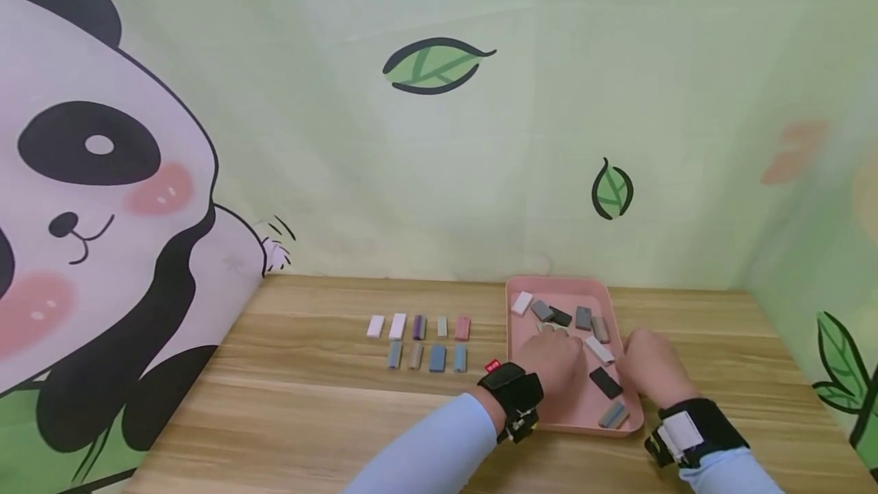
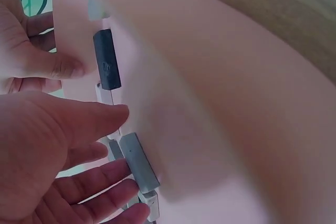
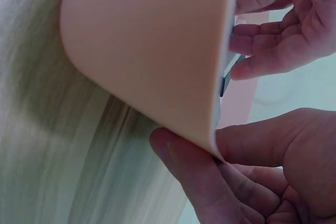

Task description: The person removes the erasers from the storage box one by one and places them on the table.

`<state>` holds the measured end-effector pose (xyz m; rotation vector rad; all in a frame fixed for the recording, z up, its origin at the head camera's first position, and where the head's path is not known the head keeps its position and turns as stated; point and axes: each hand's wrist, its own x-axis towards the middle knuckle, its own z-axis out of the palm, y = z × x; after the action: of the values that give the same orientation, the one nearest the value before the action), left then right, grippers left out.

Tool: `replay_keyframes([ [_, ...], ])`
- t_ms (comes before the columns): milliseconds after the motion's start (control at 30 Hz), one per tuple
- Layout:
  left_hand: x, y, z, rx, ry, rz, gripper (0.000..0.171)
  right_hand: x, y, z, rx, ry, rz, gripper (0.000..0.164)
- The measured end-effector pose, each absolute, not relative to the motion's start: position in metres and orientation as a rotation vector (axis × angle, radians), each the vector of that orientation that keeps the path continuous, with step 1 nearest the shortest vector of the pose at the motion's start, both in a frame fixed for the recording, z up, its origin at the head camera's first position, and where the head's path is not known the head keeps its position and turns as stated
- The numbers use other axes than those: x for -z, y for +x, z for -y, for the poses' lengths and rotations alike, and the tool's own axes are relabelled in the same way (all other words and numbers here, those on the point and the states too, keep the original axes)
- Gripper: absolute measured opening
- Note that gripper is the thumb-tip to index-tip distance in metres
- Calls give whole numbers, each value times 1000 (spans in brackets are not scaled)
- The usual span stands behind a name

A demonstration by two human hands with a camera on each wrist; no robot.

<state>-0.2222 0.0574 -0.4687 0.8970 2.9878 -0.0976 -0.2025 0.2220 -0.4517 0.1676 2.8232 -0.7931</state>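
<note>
A shallow pink tray (image 1: pixel 569 419) holds several small rectangular blocks in white, grey, black and blue-brown. My left hand (image 1: pixel 551 360) reaches into it. In the left wrist view, this hand (image 2: pixel 47 150) has its thumb apart from its loosely bent fingers, and the fingertips lie against a grey block (image 2: pixel 139 162). A black block (image 2: pixel 107 59) lies beyond the thumb. My right hand (image 1: pixel 653 367) is at the tray's right side. The right wrist view has its thumb and fingers (image 3: pixel 195 169) pinching the wall of the pink tray (image 3: pixel 152 40).
Left of the tray, two rows of small blocks lie on the wooden table (image 1: pixel 309 402), among them a white block (image 1: pixel 375 326), a pink one (image 1: pixel 463 328) and a blue one (image 1: pixel 437 358). A printed panda backdrop (image 1: pixel 329 174) stands behind the table.
</note>
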Motion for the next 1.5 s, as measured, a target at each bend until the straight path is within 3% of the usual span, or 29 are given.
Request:
replay_keyframes([
  [700,457,-207,-32,-24,879,-2865,7,454,-203,-222,814,157,-2809,17],
  [1033,465,-206,-12,-189,1000,-2865,8,453,-202,-220,794,152,-2816,17],
  [1500,432,-215,84,-754,694,-2999,14,453,-201,-221,817,178,-2773,12],
])
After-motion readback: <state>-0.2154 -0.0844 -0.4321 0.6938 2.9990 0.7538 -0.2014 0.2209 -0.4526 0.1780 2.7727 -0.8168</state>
